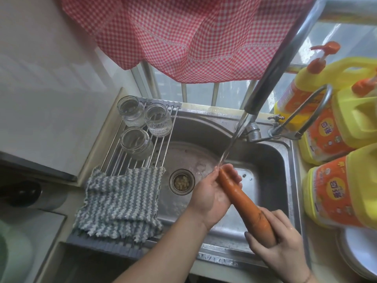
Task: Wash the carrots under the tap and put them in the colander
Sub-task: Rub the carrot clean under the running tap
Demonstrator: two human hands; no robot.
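A long orange carrot [242, 201] slants over the steel sink [271, 158]. Its thin tip sits in the stream of water [228, 148] that runs from the tap spout [263, 92]. My left hand [212, 193] is wrapped round the carrot's upper part, fingers curled over it. My right hand [279, 248] grips the thick lower end near the sink's front rim. No colander is in view.
A roll-up drying rack [163, 144] with three glass jars [140, 127] and a striped cloth [120, 203] covers the sink's left side. Yellow detergent bottles [330, 127] stand on the right, white plates [361, 250] below them. A checked curtain [183, 35] hangs above.
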